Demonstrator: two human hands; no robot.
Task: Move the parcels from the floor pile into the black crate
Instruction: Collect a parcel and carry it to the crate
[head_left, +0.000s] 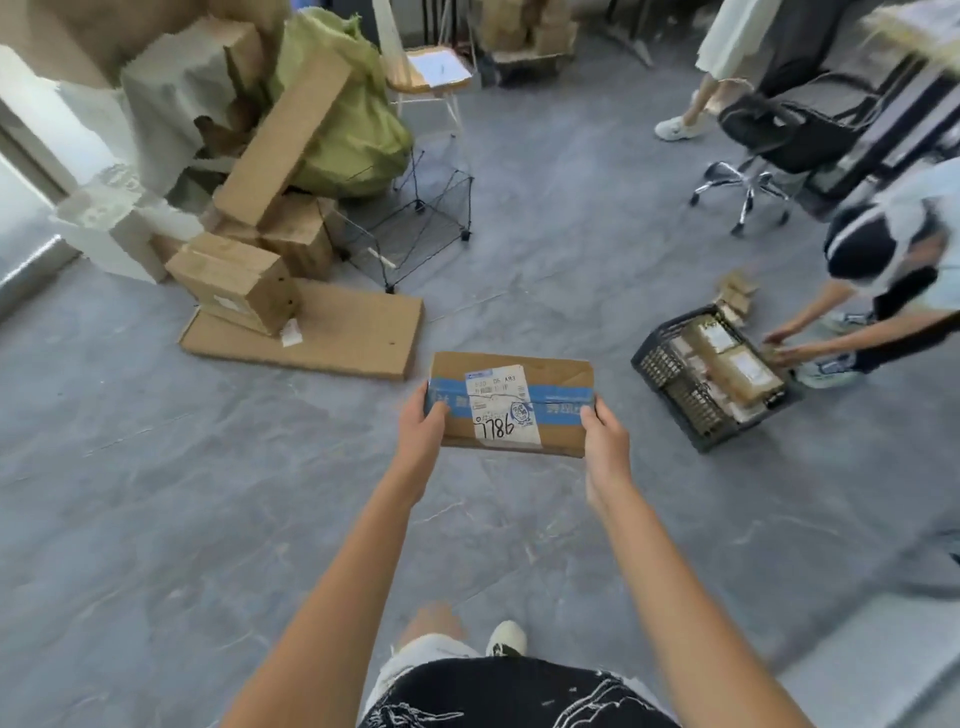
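A flat brown parcel (556, 379) with blue tape and a white label marked 7786 hangs above the grey floor in front of me. My left hand (422, 434) grips its left end, thumb on the tape. My right hand (605, 434) grips its right end the same way. The black crate (670, 387) stands on the floor to the right, tilted, with several parcels inside. The floor pile of cardboard boxes (234, 280) lies at the left, on a flat sheet of cardboard.
A crouching person (883, 270) reaches both hands into the crate's far side. A wire basket (415, 228) stands behind the pile, beside a green sack (353, 124). An office chair (769, 150) and another person's legs (691, 114) are at the back right.
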